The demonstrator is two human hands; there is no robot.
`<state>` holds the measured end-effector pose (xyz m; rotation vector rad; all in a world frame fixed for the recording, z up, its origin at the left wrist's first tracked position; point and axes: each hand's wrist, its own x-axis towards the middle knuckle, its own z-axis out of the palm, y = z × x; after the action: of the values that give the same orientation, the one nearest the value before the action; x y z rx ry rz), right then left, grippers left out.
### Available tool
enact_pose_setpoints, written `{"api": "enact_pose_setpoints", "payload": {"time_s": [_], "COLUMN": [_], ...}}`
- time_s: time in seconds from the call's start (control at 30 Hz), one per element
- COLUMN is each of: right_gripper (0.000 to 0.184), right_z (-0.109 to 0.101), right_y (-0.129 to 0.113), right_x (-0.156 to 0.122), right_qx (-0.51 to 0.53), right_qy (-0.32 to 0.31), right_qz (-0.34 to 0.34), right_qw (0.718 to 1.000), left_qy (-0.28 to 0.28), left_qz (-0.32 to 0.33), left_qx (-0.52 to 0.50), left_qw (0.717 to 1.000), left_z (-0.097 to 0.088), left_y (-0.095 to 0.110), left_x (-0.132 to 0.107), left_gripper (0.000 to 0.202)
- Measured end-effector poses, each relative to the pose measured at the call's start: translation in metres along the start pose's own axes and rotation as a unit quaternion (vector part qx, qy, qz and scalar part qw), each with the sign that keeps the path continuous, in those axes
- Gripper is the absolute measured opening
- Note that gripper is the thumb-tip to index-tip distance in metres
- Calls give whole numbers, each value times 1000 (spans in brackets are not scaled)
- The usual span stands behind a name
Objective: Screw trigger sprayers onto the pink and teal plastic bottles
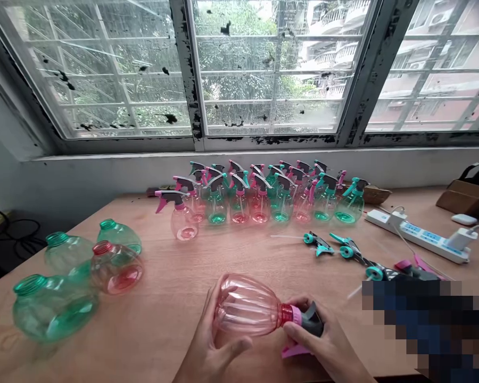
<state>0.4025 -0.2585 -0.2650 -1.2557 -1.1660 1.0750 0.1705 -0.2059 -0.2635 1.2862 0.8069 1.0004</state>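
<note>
Holding a clear red bottle [249, 306] on its side at six o'clock, we are cupping its base in our left hand [215, 340], the fingers curling around it and the thumb standing apart. Our right hand [317, 332] is gripping the black-and-pink spray head [312, 319] at the bottle's neck, while its pink trigger is pointing downward. At eight o'clock, four open-necked bottles [74, 292], three green and one red, are resting on the wooden table [155, 330]. At four o'clock, loose black-and-turquoise spray heads [353, 252] are lying near a white power strip [419, 236] at three. Mid-view, we are facing rows of standing spray bottles [259, 207], red and green; beyond, at twelve o'clock, barred windows [239, 80] are showing greenery.
</note>
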Motion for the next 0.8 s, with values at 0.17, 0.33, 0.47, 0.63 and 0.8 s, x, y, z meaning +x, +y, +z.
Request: {"api": "enact_pose_setpoints", "payload": {"time_s": [0.17, 0.33, 0.47, 0.63, 0.8], "right_gripper": [36, 35, 36, 39, 39], "right_z": [4, 5, 5, 6, 7], "right_y": [1, 3, 2, 2, 2], "right_x": [2, 2, 2, 3, 3], "right_qx": [76, 78, 79, 112, 108], "right_qy": [23, 16, 1, 9, 15], "right_qz": [17, 16, 20, 35, 34], "right_qw": [997, 997, 997, 993, 993], "left_qy": [6, -14, -8, -6, -8], "left_qz": [12, -1, -17, -21, -5], "left_qx": [66, 58, 26, 37, 43], "left_qw": [998, 998, 999, 999, 999], "left_z": [1, -1, 0, 2, 0], "left_y": [0, -1, 3, 5, 3], "left_x": [-1, -3, -3, -2, -2], "left_gripper": [97, 114, 105, 96, 96]}}
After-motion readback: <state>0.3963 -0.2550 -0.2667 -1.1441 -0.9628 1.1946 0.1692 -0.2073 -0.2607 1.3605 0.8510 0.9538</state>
